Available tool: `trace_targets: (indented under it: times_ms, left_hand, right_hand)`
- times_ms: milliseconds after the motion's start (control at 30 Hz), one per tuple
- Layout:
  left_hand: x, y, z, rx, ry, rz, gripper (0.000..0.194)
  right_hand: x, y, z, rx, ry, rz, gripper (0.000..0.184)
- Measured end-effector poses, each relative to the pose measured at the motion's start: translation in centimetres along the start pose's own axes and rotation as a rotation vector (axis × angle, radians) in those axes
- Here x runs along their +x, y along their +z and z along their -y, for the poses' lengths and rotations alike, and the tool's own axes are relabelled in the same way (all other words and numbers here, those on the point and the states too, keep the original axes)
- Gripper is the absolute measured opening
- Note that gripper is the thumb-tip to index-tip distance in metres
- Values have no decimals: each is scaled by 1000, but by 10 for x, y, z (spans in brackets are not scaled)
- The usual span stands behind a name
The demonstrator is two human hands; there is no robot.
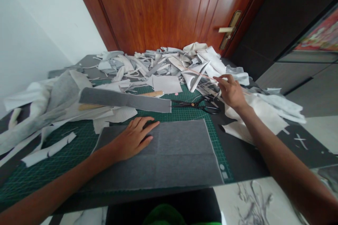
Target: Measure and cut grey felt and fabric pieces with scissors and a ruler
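Your gray fabric panel [182, 161] lies flat right in front of you on the green cutting mat [220, 151], faint creases crossing it. Taking clock directions from the panel's middle, your left hand [137, 139] rests on it toward ten o'clock, palm down, fingers loosely spread and gripping nothing, the fingertips close to the far edge.

Your right hand [231, 89] is raised between one and two o'clock, thumb and forefinger pinched narrow on a thin pinkish strand [196, 72]; you cannot tell from here whether it is cord or a slim rod. Below that hand, at two o'clock, spreads a cream cloth piece [260, 112].

Black-handled shears [194, 104] lie at one o'clock, their blades meeting the end of a long gray strip [126, 100] that stretches toward eleven. A light wooden stick [153, 94] shows just beyond that strip. Straight out at twelve, a heap of white and gray scraps [155, 61] sits before the reddish wooden door [158, 10]. At nine, you have a curved white strip [49, 151] on the mat.
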State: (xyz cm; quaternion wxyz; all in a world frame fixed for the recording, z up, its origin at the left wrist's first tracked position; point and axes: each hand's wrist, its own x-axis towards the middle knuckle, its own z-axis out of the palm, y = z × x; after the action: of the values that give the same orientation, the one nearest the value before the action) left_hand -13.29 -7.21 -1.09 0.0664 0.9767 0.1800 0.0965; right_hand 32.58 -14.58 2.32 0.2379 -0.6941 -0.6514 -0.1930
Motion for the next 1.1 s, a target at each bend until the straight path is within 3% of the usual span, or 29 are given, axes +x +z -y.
trace_targets:
  times_ms: [67,200,300,433,533,700,867,1100]
  left_hand:
    - [-6,1,1,-33,-31,-52,60]
    - [-15,1,0,-36,-70,-277,86]
    - [-20,-6,-7,85,17,-337,73]
    - [-19,-17,-21,209,132,-323,47]
    - [-8,-17,-28,202,111,-216,37]
    - [16,-6,-23,102,65,-35,36]
    - [22,-6,-15,45,71,22,34]
    - [0,-10,-1,11,-4,30,56]
  right_hand:
    - [-9,-11,29,132,-85,57,52]
    - [-32,-22,87,248,-283,188,59]
    - [-49,-19,115,257,-340,242,61]
    - [-64,-10,132,246,-393,273,65]
    - [-72,-6,140,320,-393,297,66]
    - [-77,-2,146,509,-376,400,54]
    - [-69,-6,131,519,-437,536,43]
    - [-52,-25,95,521,-343,717,32]
